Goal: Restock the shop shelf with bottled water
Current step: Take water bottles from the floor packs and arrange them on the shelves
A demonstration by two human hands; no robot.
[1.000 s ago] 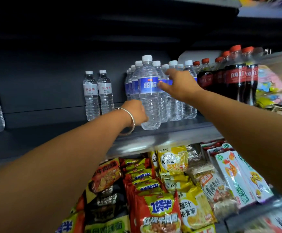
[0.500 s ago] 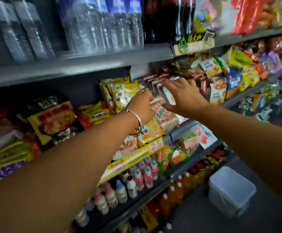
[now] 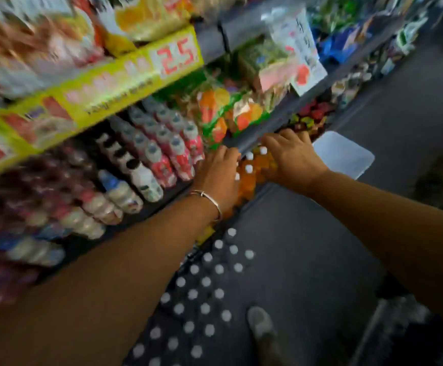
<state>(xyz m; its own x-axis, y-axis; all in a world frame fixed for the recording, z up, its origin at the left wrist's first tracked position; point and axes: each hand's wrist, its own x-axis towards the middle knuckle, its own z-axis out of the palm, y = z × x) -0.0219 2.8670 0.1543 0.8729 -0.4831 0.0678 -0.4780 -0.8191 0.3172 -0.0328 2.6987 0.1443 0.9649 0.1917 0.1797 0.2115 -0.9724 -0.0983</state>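
Observation:
A pack of water bottles [image 3: 204, 286] with white caps stands on the dark floor below my arms, seen from above. My left hand [image 3: 217, 173], with a silver bangle on the wrist, hovers with fingers apart and holds nothing. My right hand [image 3: 291, 157] is just to its right, palm down, fingers spread, also empty. Both hands are in front of the lower shelves, above orange drink bottles [image 3: 249, 178]. The upper shelf with the stocked water is out of view.
Drink bottles with red labels [image 3: 162, 151] lie on a lower shelf under a yellow price strip [image 3: 125, 80] marked 2.5. Snack bags [image 3: 228, 107] fill the shelf to the right. A white lidded bin [image 3: 344, 154] stands on the floor; a shoe [image 3: 260, 320] is near the pack.
The view has swung down from the water shelf to the lower shelves and floor. Both hands left the bottles on the shelf and dropped, empty, toward the floor pack.

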